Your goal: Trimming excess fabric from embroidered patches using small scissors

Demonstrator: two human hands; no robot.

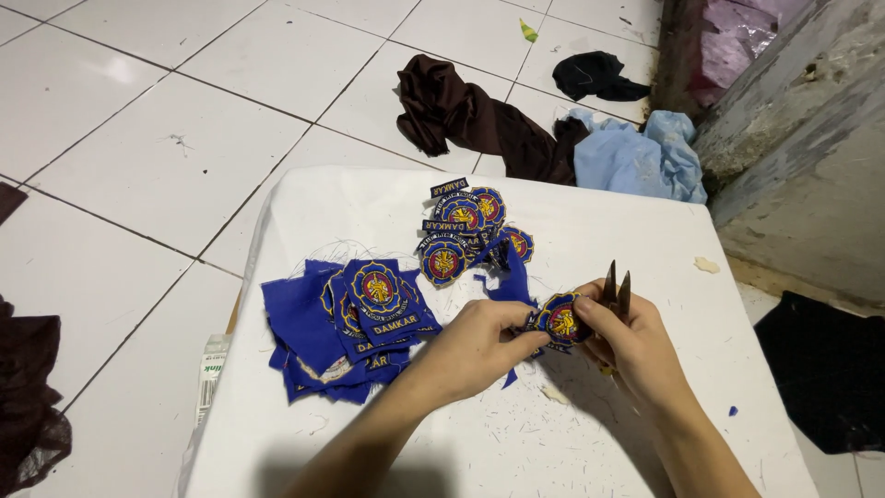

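Hands both pinch 1 round patch (559,320): left hand (479,346) closed on edge, right hand (627,337) w/ snips (616,288).

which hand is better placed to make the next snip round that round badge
Right. The right hand already holds the small snips, blades up beside the round badge. The left hand only pinches the badge's edge, steadying it.

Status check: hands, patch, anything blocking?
Left hand pinching round embroidered patch. Right hand holds patch plus small snips, blades up. Blue scraps close by, nothing blocking.
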